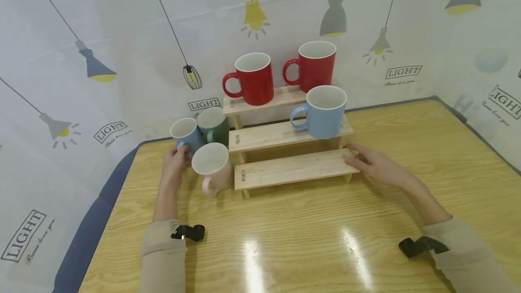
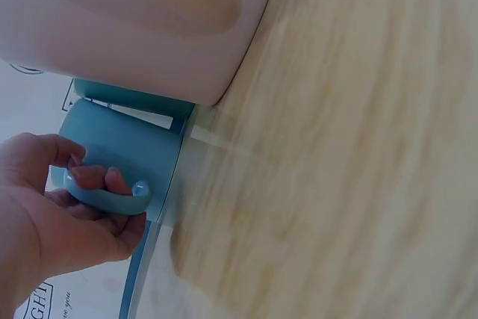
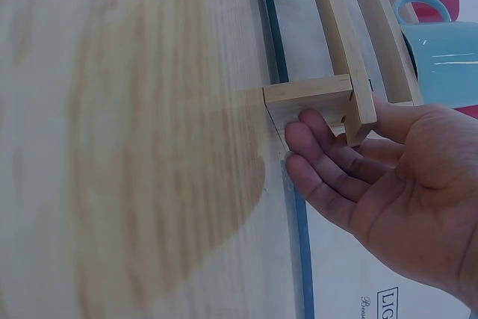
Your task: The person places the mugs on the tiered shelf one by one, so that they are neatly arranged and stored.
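Note:
At the far left of the table, my left hand [image 1: 174, 165] grips the handle of a blue mug [image 1: 188, 134]. In the left wrist view, the fingers [image 2: 91, 177] are hooked through that handle. A green mug [image 1: 215, 125] stands beside it, and a pale pink mug [image 1: 212, 166] stands in front. My right hand [image 1: 380, 167] holds the right end of the lowest step of a three-step wooden rack [image 1: 293, 168]. In the right wrist view, its curled fingers [image 3: 328, 177] are by the rack's end leg, with the thumb against the board.
Two red mugs, one left [image 1: 255, 80] and one right [image 1: 318, 69], sit on the rack's top step. A light blue mug [image 1: 327, 112] stands on the middle step's right side. Behind the wooden table [image 1: 293, 243] hangs a lamp-printed sheet [image 1: 142, 26].

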The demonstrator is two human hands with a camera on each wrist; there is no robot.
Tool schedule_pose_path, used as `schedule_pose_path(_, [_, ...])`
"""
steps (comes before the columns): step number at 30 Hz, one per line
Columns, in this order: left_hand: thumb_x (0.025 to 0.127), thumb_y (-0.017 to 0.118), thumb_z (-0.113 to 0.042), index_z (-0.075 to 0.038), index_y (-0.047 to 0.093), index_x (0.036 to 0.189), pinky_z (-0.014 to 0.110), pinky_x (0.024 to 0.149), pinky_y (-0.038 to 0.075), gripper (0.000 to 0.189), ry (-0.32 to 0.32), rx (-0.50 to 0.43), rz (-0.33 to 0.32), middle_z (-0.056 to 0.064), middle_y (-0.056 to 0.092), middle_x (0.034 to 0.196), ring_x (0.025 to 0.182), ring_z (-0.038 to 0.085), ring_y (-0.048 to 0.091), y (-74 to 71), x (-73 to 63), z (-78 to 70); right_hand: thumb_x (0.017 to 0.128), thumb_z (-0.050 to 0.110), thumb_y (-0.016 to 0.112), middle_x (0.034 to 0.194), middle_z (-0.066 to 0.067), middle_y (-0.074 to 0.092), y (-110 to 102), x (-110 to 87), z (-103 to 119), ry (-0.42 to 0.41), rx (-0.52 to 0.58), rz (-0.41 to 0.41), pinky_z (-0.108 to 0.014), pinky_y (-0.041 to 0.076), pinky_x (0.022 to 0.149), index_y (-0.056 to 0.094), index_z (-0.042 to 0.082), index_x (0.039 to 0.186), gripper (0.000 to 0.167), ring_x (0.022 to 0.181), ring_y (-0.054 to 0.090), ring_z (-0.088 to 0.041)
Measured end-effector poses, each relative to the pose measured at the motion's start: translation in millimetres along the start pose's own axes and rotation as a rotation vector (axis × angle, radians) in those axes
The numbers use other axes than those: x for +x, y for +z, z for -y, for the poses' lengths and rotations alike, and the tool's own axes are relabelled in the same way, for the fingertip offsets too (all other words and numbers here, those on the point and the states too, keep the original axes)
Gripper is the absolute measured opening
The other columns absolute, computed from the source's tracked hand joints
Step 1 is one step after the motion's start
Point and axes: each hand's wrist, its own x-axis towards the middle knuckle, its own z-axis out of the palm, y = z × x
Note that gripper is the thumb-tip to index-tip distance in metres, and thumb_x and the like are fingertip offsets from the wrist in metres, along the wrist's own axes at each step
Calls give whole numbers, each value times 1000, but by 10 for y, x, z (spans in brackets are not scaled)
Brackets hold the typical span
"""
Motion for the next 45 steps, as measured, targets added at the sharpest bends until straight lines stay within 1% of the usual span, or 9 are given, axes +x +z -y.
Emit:
schedule_pose_path(4, [96, 49, -12, -8, 47, 79, 22, 56, 37, 18, 11, -3, -42, -9, 43, 60, 56, 6, 40, -32, -32, 14, 107, 28, 50, 117, -21, 67, 3, 8, -5, -4, 6, 3, -51, 52, 89, 31, -6, 151, 59, 96, 69, -24])
schedule_pose_path(10, [93, 49, -15, -11, 44, 76, 23, 56, 36, 19, 11, 57, -114, -6, 42, 66, 60, 8, 40, -98, -43, 42, 107, 27, 51, 117, -21, 67, 12, 10, -19, -8, -7, -1, -52, 51, 89, 31, -6, 151, 59, 98, 69, -26])
schedule_pose_path(19, [84, 54, -13, -14, 39, 64, 23, 47, 30, 25, -6, 29, -327, -8, 36, 56, 49, 8, 32, -154, -78, 38, 107, 29, 50, 119, -22, 66, 29, 3, -17, -5, -6, 0, -53, 50, 91, 31, -5, 152, 59, 101, 68, -27])
schedule_pose_path(23, [81, 54, -9, -14, 38, 61, 23, 46, 28, 26, 23, 24, -383, -8, 33, 53, 48, 9, 29, -178, -105, 52, 107, 32, 49, 123, -24, 64, 30, 1, -16, 2, -24, -6, -55, 49, 92, 31, -4, 152, 60, 107, 66, -32])
schedule_pose_path(26, [79, 54, -7, -15, 37, 58, 22, 45, 26, 28, 88, 19, -421, -10, 32, 50, 46, 8, 27, -194, -142, 34, 107, 32, 48, 124, -24, 64, 28, 2, -11, 4, -24, -5, -55, 49, 93, 31, -4, 152, 60, 109, 65, -33])
schedule_pose_path(30, [77, 53, -6, -16, 35, 55, 22, 45, 24, 30, 181, -1, -454, -12, 29, 48, 46, 6, 25, -214, -204, -47, 107, 31, 48, 122, -24, 65, 21, -1, 1, -1, -17, -2, -55, 49, 92, 30, -5, 152, 61, 107, 65, -33])
schedule_pose_path(35, [75, 54, -5, -16, 36, 54, 22, 44, 25, 30, 215, -62, -461, -12, 31, 47, 44, 5, 27, -241, -302, -197, 107, 31, 48, 122, -24, 65, 14, -4, 15, 1, -21, -3, -54, 50, 91, 29, -5, 153, 61, 106, 65, -31])
schedule_pose_path(39, [75, 53, -1, -15, 36, 55, 21, 44, 28, 30, 250, -161, -439, -9, 33, 48, 44, 6, 30, -250, -404, -325, 107, 31, 48, 124, -25, 64, 13, -9, 9, -2, -22, -5, -54, 50, 91, 30, -5, 152, 61, 107, 65, -33])
schedule_pose_path(45, [77, 48, 6, -13, 33, 54, 21, 47, 25, 34, 368, -266, -402, -6, 30, 48, 44, 7, 26, -233, -563, -509, 107, 32, 48, 124, -26, 63, 13, -6, -10, -4, -19, -7, -54, 50, 91, 30, -6, 152, 61, 108, 65, -34])
